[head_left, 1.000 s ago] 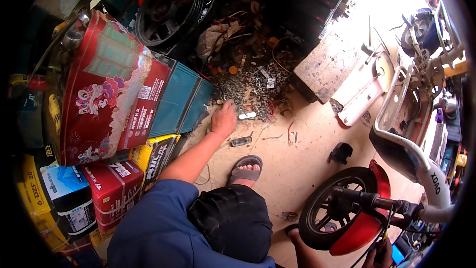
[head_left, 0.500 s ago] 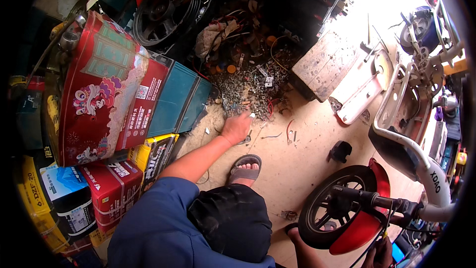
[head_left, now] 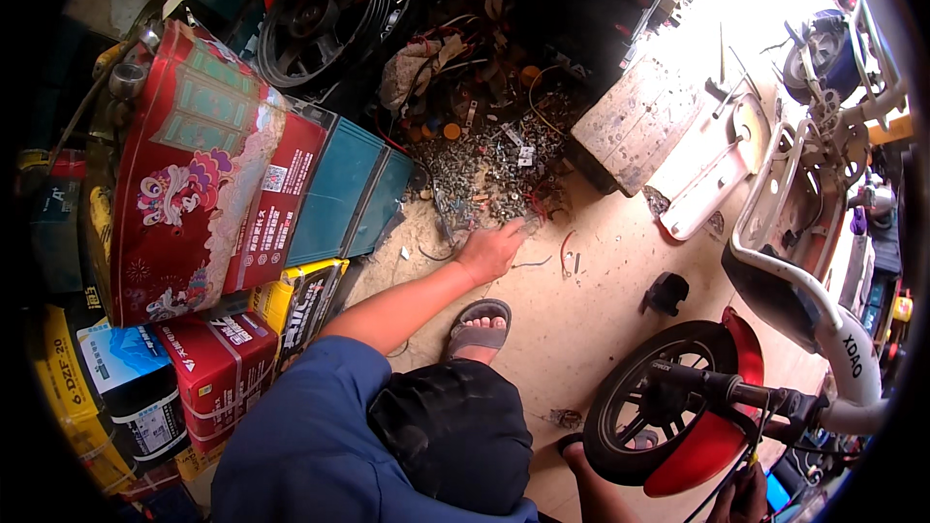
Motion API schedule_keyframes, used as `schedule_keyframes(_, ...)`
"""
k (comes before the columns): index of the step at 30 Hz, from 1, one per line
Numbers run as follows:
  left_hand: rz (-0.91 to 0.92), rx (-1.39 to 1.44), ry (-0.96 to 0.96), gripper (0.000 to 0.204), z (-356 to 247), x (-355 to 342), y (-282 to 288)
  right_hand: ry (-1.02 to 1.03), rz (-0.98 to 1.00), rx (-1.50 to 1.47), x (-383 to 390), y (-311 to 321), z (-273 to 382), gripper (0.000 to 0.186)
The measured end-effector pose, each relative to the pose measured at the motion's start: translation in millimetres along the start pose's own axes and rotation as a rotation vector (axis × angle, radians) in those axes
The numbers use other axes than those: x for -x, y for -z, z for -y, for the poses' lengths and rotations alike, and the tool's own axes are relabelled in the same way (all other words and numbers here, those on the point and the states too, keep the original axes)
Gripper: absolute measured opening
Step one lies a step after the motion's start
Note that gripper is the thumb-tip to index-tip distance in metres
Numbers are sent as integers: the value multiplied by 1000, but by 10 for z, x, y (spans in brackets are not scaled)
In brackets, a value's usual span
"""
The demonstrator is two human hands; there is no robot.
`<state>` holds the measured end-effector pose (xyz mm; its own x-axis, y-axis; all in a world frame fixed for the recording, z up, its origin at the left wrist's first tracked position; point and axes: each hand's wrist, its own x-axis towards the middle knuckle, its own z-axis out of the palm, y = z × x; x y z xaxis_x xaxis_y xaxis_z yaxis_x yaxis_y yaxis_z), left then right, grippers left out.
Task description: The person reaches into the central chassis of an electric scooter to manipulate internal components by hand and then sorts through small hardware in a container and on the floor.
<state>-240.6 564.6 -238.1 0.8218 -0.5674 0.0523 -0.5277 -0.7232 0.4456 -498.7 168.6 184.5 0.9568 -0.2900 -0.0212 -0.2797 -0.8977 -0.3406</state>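
My left hand (head_left: 489, 252) reaches down over the floor at the lower edge of a heap of small screws and scraps (head_left: 494, 174), its fingertips blurred; I cannot make out whether they hold anything. A loose red wire (head_left: 567, 252) lies just to its right. In shadow at the lower right, my right hand (head_left: 741, 494) is closed around something thin with a yellow part, unclear, beside the black fork (head_left: 722, 389) of a scooter with a black front wheel (head_left: 615, 397) and red mudguard (head_left: 697, 465).
Boxes (head_left: 223, 373) and a leaning red-and-teal panel (head_left: 213, 213) crowd the left. A wheel rim (head_left: 320, 19) sits behind. A worn wooden block (head_left: 630, 126), a white metal part (head_left: 707, 194), a scooter frame (head_left: 843, 349) and a black plastic piece (head_left: 666, 292) are right. My sandalled foot (head_left: 480, 329) is below the hand.
My left hand has moved from the left edge of the heap down and rightward along the floor, now covering where the small dark object lay. My right hand stays by the fork.
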Motion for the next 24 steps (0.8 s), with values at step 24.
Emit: schedule_keyframes(24, 59, -164, 331, 33, 807, -351, 262, 19, -27, -19, 18, -12, -36, 16)
